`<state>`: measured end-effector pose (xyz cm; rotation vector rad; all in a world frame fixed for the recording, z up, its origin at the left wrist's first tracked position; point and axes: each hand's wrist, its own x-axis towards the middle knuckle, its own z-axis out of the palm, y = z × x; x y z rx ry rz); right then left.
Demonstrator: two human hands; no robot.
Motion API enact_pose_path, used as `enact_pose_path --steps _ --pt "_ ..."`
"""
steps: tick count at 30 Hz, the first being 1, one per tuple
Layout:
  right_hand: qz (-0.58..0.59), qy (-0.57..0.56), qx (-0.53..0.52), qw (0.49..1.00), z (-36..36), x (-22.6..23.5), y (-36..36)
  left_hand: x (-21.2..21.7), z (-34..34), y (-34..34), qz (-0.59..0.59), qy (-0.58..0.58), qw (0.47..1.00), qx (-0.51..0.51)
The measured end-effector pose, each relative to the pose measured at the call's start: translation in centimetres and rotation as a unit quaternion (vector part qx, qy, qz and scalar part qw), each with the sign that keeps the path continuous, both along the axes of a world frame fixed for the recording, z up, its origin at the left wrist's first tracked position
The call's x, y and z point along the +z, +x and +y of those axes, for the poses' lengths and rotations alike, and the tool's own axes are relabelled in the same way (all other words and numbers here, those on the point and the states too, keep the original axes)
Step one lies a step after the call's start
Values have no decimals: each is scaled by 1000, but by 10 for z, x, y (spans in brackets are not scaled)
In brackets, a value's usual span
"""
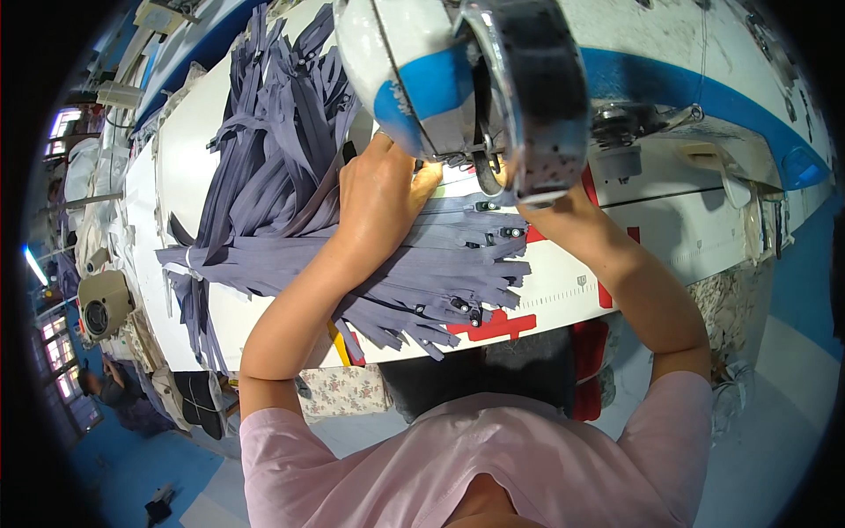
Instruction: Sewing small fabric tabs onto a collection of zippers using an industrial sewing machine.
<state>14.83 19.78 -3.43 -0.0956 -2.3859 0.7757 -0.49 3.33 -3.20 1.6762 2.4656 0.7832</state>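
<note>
My left hand (380,195) lies flat on a pile of grey-purple zippers (440,264) on the white sewing table (563,290), its fingers reaching under the sewing machine head (466,79) toward the needle area. My right hand (539,209) is mostly hidden behind the machine head; only the wrist shows, close to the zipper ends with dark sliders (509,233). What the right fingers hold cannot be seen.
A larger heap of grey-purple zippers (273,132) spreads over the table's far left. Red tape marks (493,326) sit on the table front. Another sewing machine (104,304) and a person (114,387) are at the left. A blue-and-white table runs on the right.
</note>
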Motion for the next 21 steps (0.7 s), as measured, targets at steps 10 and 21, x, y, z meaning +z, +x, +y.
enact_pose_path --steps 10,21 --pt "-29 -40 3 999 3 -14 4 4 2 3 24 8 999 27" --pt "-48 -30 5 998 3 -7 -1 -1 1 -1 19 -20 1000 7"
